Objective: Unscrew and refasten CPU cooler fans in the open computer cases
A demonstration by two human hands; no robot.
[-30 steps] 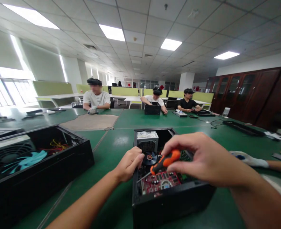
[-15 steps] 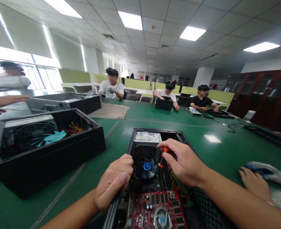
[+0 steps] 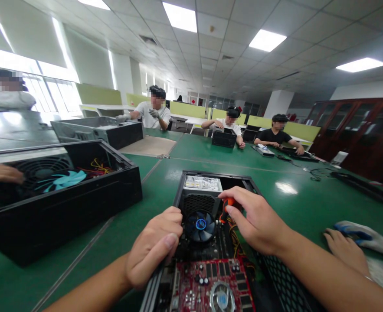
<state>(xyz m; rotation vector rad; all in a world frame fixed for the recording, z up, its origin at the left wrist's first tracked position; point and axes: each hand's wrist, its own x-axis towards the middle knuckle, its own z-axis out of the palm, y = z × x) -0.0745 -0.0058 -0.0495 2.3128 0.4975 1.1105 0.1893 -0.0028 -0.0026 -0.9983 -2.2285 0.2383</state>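
Note:
In front of me lies an open black computer case (image 3: 250,184). My left hand (image 3: 157,247) is closed around its left edge. An orange and black screwdriver (image 3: 225,210) is in my right hand (image 3: 256,219), gripped by thumb and fingers, pointing down into the case; its tip is hidden. Left of the screwdriver sits a dark CPU fan (image 3: 200,225) with a blue hub. A silver power supply (image 3: 201,183) is at the far end. Nearer me, a red graphics card (image 3: 211,281) with a small round fan is mounted, and coloured cables (image 3: 236,242) run beside my right hand.
Another black case (image 3: 80,203) with a light-blue fan (image 3: 64,180) stands left, a person's hand (image 3: 1,172) over it. A further case (image 3: 126,134) is behind. At right rest a bare hand (image 3: 347,251) and a gloved hand (image 3: 370,236). Several people sit across the green table (image 3: 308,208).
My hands keep their holds, the screwdriver slightly more tilted. The person's hand at left has moved onto the neighbouring case. Across the table, a gloved worker now reaches toward the rear case.

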